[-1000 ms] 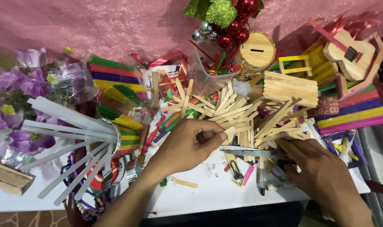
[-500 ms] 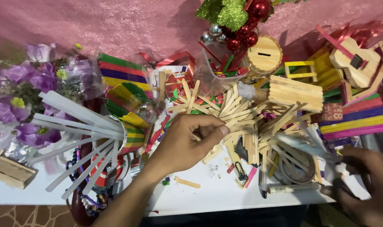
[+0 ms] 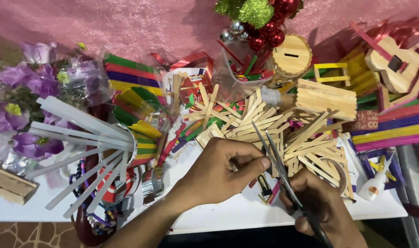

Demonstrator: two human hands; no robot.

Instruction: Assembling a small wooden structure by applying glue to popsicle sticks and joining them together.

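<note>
My left hand (image 3: 223, 172) is closed on a plain wooden craft stick (image 3: 233, 164), held just in front of a heap of loose wooden sticks (image 3: 269, 126) on the white table (image 3: 228, 213). My right hand (image 3: 322, 206) grips a pair of dark scissors (image 3: 276, 156) whose blades point up and left, close to the left hand's fingertips. The stick is mostly hidden by the fingers.
A cup of white glue sticks (image 3: 87, 142) and purple flowers (image 3: 21, 92) lie at left. Coloured stick bundles (image 3: 131, 80), a round wooden box (image 3: 290, 55), a stick block (image 3: 326, 98), a wooden guitar (image 3: 395, 64), red baubles (image 3: 269, 27) and a glue bottle (image 3: 374, 186) crowd the back and right.
My right hand went off to the right edge, then came back to the middle holding scissors. My left hand took a stick from the pile and drew it toward me.
</note>
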